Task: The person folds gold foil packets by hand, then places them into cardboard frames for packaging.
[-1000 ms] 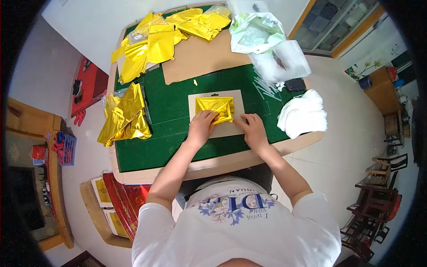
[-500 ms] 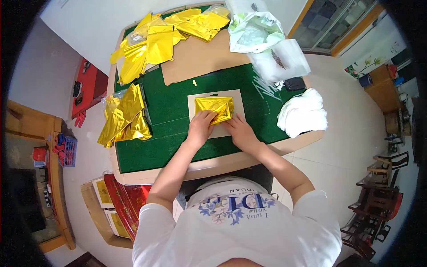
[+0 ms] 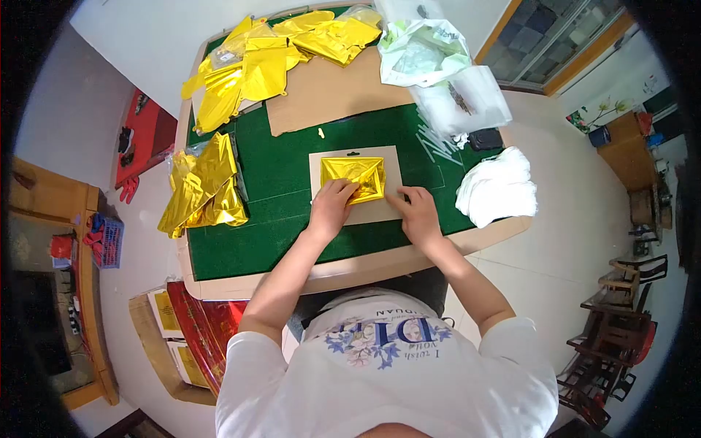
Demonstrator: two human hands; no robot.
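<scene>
A folded gold foil piece (image 3: 371,169) lies on a tan cardboard sheet (image 3: 393,164) with a slot at its top edge, in the middle of the green table. My left hand (image 3: 330,212) rests on the foil's lower left part, its fingers laid over the shiny surface. At the sheet's right edge is my right hand (image 3: 420,217), apart from the foil, with fingers spread and nothing visible in them.
Gold foil pieces (image 3: 208,186) lie at the table's left, with more yellow foil (image 3: 263,69) at the back left. Behind the sheet is brown cardboard (image 3: 321,98). A plastic bag (image 3: 423,55), white packs (image 3: 467,102), a black item (image 3: 485,139) and a white stack (image 3: 498,186) lie at right.
My right hand has moved off the foil to the right, and its fingers have spread. My left hand stays on the foil, which now looks flatter along its right side.
</scene>
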